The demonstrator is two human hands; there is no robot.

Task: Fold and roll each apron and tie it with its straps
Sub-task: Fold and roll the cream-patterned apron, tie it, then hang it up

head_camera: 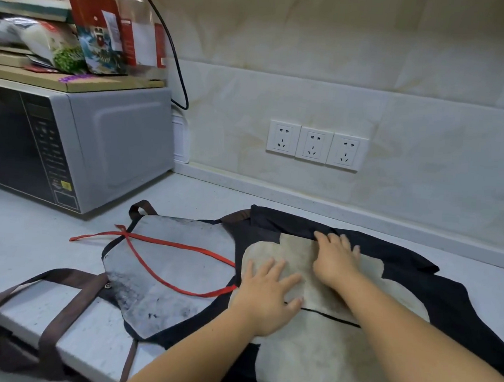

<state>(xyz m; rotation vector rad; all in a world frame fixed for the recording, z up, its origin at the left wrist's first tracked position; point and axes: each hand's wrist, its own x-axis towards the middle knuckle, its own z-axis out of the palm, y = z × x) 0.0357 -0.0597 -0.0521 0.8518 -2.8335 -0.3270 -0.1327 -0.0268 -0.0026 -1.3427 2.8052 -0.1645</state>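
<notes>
A dark navy apron (pixel 436 295) with a cream fleece lining (pixel 316 342) lies spread on the countertop at the right. My left hand (pixel 265 298) presses flat on the fleece near its left edge, fingers spread. My right hand (pixel 335 256) lies flat on the fleece farther back, fingertips at the folded navy edge. A second apron with a grey fleece lining (pixel 173 272) lies to the left. Red straps (pixel 161 242) run across it, and brown straps (pixel 61 305) trail over the counter's front edge.
A grey microwave (pixel 75 145) stands at the back left with boxes and packets (pixel 91 24) stacked on top. Three wall sockets (pixel 314 146) sit on the tiled backsplash. A black cable (pixel 176 62) hangs behind the microwave. The light countertop (pixel 27 238) ends near the bottom left.
</notes>
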